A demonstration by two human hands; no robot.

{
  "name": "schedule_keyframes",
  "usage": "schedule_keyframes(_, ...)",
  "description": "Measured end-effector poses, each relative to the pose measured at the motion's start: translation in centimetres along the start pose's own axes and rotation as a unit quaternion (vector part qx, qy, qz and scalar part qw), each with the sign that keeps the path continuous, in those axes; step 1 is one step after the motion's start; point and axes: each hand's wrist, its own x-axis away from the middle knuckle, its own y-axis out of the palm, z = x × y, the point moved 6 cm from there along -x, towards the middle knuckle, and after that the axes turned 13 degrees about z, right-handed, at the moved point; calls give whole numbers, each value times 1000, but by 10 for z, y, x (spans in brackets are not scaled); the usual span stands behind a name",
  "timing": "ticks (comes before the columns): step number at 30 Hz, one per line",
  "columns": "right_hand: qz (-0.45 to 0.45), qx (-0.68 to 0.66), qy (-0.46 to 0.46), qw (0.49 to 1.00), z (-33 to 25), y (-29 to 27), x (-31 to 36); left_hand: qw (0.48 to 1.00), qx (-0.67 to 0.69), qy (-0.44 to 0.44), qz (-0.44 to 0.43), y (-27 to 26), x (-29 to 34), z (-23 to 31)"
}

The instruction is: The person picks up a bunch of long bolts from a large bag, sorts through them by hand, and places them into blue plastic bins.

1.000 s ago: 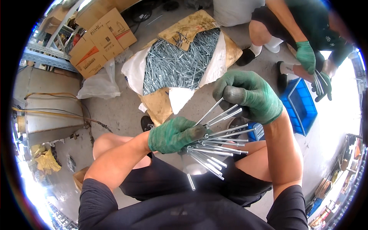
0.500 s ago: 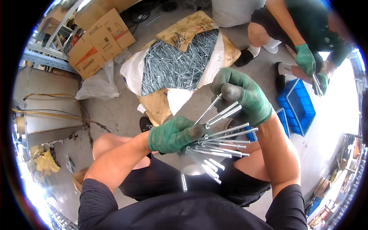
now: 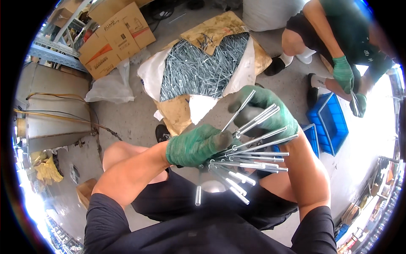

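Note:
My left hand [image 3: 196, 146], in a green knitted glove, grips a fanned-out bunch of slim silver metal rods [image 3: 258, 157]. Small hooked ends cluster by my thumb, and the straight ends spread out to the right. One rod [image 3: 198, 195] points down toward my lap, apart from the others. My right hand [image 3: 270, 111], gloved alike, is just beyond the upper rods, fingers bent, with a gap between thumb and forefinger. A single rod [image 3: 241, 108] crosses in front of its fingers. The rods partly hide this hand; any contact with them is unclear.
An opened sack [image 3: 150, 78] heaped with similar rods [image 3: 201, 67] lies ahead on the floor. Blue crates [image 3: 336, 142] stand at right, near a seated co-worker's gloved hands [image 3: 343, 74] holding rods. At left are a metal cabinet [image 3: 55, 110] with cables and a cardboard box [image 3: 112, 40].
My right hand has dropped slightly and moved behind the fanned rods; its thumb has left the tip of the upper rod. My left hand keeps the bunch, shifted slightly right.

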Motion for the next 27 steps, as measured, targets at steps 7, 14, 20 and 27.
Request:
schedule_keyframes(7, 2, 31, 10, 999, 80, -19, -20, 990, 69, -120, 28, -6, -3, -13)
schedule_keyframes(14, 138, 110, 467, 866, 251, -132, -2, 986, -5, -29, 163, -30, 8, -38)
schedule_keyframes(20, 422, 69, 381, 819, 285, -248, -37, 965, 82, -96, 230, -45, 12, -62)
schedule_keyframes(27, 516, -51, 267, 812, 281, -280, -47, 948, 9, -64, 311, -63, -3, -53)
